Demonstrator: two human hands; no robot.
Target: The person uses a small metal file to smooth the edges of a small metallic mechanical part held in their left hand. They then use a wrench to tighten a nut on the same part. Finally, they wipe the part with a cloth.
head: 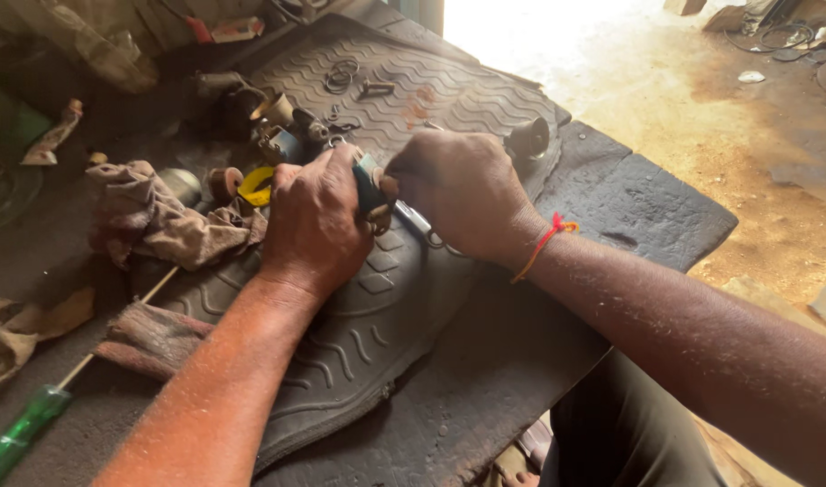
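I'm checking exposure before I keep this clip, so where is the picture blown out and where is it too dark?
Head view: the ground at top centre is washed white by sunlight; the top left corner is dim; both hands and the mat are evenly lit and sharp.

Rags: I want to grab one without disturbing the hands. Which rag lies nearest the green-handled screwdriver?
The reddish-brown rag beside the screwdriver's shaft, by the left forearm; the paler crumpled rag lies farther up.

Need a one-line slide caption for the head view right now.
Both hands, left hand and right hand, grip a small dark part over a ribbed rubber mat.
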